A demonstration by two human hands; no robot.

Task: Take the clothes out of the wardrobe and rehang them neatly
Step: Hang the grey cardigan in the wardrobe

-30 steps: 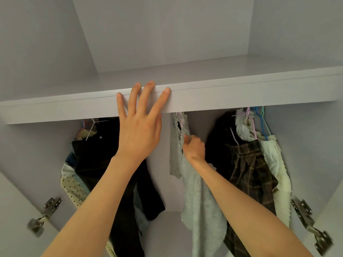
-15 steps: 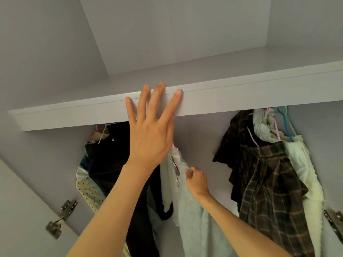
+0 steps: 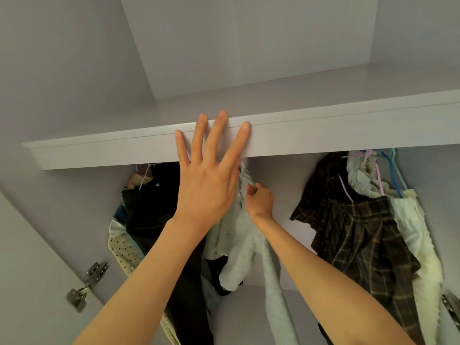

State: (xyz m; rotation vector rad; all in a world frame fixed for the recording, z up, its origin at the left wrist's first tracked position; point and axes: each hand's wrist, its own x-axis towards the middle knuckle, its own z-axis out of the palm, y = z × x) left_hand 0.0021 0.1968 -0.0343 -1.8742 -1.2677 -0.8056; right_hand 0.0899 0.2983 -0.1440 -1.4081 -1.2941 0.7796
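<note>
Your left hand [image 3: 206,185] is flat on the front edge of the shelf [image 3: 323,135], its fingers [image 3: 219,135] straight and spread apart. Your right hand [image 3: 260,201] has its fingers curled tight on the fluffy white top [image 3: 245,247]. It hangs under the shelf between the black clothes [image 3: 149,210] and the brown checked shirt [image 3: 361,235].

Shelf [image 3: 323,135] hides the hanger hooks — rail unseen.
</note>
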